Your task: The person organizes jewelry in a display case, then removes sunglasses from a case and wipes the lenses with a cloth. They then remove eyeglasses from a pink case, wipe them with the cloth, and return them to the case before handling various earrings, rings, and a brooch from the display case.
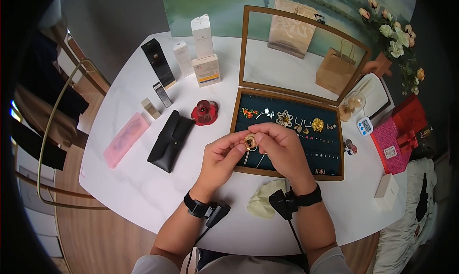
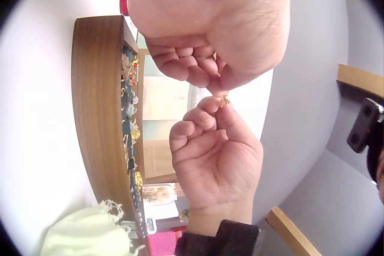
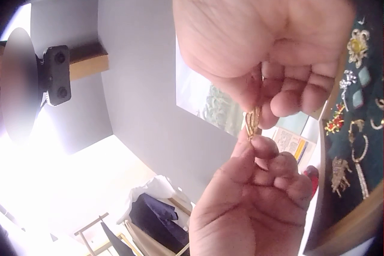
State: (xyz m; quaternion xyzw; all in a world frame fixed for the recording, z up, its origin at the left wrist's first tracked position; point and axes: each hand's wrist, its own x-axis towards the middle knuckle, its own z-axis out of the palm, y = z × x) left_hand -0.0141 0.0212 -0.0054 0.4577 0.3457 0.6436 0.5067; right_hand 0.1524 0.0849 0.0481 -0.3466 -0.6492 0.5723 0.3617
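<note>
In the head view both hands meet over the front of a wooden jewelry box [image 1: 306,177]. My left hand [image 1: 220,160] pinches one side of a small round gold piece of jewelry [image 1: 250,140] between thumb and fingers. Thumb and index finger of my right hand [image 1: 283,152] pinch its other side. Seen edge-on in the right wrist view, the gold piece [image 3: 254,123] shows several thin curved bands; its exact kind cannot be told. Below the hands, the dark lining holds a red-orange brooch [image 1: 249,113], a flower brooch [image 1: 284,118] and a yellow-gold brooch [image 1: 318,125].
The box's glazed lid [image 1: 243,49] stands raised behind. A pale green cloth [image 1: 265,197] lies in front. Leftward are a black case [image 1: 170,142], a red flower [image 1: 204,113], a pink pouch [image 1: 125,139] and upright cartons [image 1: 202,37]. A timer [image 1: 365,126] and pink box [image 1: 386,147] sit right.
</note>
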